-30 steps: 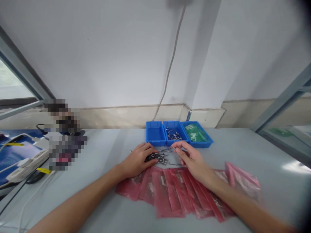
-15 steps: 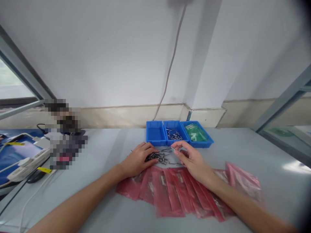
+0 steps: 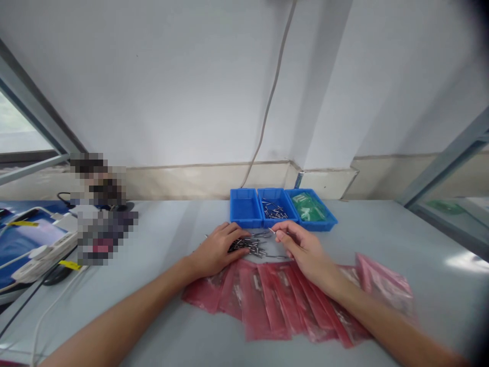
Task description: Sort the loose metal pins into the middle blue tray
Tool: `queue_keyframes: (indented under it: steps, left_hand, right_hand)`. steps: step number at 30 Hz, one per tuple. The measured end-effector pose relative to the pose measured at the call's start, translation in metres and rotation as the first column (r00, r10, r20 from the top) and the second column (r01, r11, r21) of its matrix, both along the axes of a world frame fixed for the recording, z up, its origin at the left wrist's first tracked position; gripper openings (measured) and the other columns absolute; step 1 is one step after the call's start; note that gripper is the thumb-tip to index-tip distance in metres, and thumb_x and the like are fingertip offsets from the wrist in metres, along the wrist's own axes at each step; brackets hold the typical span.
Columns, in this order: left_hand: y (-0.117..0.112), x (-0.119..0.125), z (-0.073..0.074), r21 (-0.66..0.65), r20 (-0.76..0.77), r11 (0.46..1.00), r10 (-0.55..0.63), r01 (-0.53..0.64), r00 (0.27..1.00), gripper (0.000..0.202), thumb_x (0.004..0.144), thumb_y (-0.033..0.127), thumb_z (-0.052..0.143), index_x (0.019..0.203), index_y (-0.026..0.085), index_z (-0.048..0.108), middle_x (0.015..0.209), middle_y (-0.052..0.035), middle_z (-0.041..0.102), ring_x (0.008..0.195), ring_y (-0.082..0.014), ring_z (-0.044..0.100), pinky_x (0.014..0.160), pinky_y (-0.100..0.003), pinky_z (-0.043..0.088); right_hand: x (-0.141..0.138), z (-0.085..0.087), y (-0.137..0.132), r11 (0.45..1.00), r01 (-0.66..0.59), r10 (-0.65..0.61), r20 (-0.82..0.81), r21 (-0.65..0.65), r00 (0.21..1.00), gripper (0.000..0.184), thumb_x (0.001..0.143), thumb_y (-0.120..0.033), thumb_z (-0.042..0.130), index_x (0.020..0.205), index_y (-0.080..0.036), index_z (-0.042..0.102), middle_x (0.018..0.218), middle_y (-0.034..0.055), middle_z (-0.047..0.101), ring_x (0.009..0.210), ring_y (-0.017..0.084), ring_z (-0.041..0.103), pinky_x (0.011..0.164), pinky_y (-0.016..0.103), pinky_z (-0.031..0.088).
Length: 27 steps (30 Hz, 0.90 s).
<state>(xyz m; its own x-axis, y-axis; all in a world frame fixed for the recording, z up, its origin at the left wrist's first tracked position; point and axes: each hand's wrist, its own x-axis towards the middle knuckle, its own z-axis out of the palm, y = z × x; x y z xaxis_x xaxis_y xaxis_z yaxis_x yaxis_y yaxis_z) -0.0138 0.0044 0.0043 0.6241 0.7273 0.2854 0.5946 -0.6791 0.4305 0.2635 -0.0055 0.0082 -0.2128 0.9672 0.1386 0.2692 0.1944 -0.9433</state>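
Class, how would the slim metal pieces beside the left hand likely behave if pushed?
The slim metal pieces would probably stay stiff, since they look straight and shiny. Some may roll or slide, being rod-like and resting on a smooth-looking table. Pushing one would likely shift others, because they lie crossed in a loose pile by the left hand.

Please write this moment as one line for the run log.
left hand: cupped against metal pins | right hand: pinching one thin piece | near side: red bags | far side: blue trays
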Motion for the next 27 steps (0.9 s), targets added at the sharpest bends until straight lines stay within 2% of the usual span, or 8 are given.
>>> queue_keyframes:
  steps: [3,6,12,22,27]
  left_hand:
    - [-0.0004,0.0002,0.0011,-0.004,-0.005,1.0,0.003,-0.003,1.0,0.032,0.11,0.042,0.063,0.138,0.025,0.063,0.129,-0.0089,0.065,0.12,-0.0288,0.061,0.108,-0.049,0.052]
    - [-0.0006,0.0002,0.0012,0.003,0.0,1.0,-0.006,0.006,1.0,0.031,0.111,0.043,0.062,0.136,0.026,0.064,0.129,-0.0089,0.066,0.12,-0.0289,0.062,0.108,-0.049,0.052]
    - [-0.0001,-0.0003,0.0002,0.002,-0.004,1.0,-0.008,0.008,1.0,0.028,0.111,0.041,0.062,0.134,0.025,0.066,0.13,-0.0084,0.066,0.121,-0.028,0.062,0.109,-0.048,0.051]
    - [0.001,0.0004,-0.0008,0.009,0.007,1.0,-0.013,0.013,1.0,0.029,0.11,0.041,0.063,0.133,0.025,0.068,0.128,-0.0088,0.067,0.119,-0.0278,0.062,0.108,-0.049,0.052]
    - [0.0009,-0.0002,-0.0011,0.014,0.007,1.0,-0.018,0.018,1.0,0.029,0.11,0.039,0.064,0.134,0.024,0.067,0.129,-0.0083,0.066,0.118,-0.0273,0.062,0.109,-0.048,0.052]
  right_hand:
    - [0.0005,-0.0027,0.0014,0.999,0.038,-0.038,-0.014,0.007,0.999,0.028,0.104,-0.05,0.058,0.112,-0.026,0.071,0.088,0.0008,0.064,0.062,0.017,0.051,0.058,0.03,0.042]
    - [0.0017,-0.0043,0.0026,0.996,0.081,-0.082,0.029,0.036,0.996,0.029,0.104,-0.051,0.059,0.112,-0.026,0.072,0.085,0.0005,0.065,0.064,0.018,0.053,0.06,0.031,0.043]
    - [0.003,-0.0041,0.0037,0.986,0.084,-0.097,0.08,0.147,0.992,0.029,0.103,-0.049,0.062,0.111,-0.025,0.074,0.103,0.0045,0.073,0.088,0.024,0.064,0.079,0.035,0.05]
    - [0.0025,-0.0026,0.0036,0.991,0.089,-0.097,0.069,0.101,0.993,0.03,0.103,-0.051,0.06,0.111,-0.025,0.073,0.096,0.003,0.071,0.072,0.02,0.056,0.067,0.033,0.045]
    - [0.0007,-0.0024,0.005,0.994,0.086,-0.088,0.04,0.061,0.995,0.029,0.103,-0.049,0.059,0.11,-0.025,0.073,0.084,0.0008,0.065,0.067,0.019,0.053,0.061,0.031,0.045]
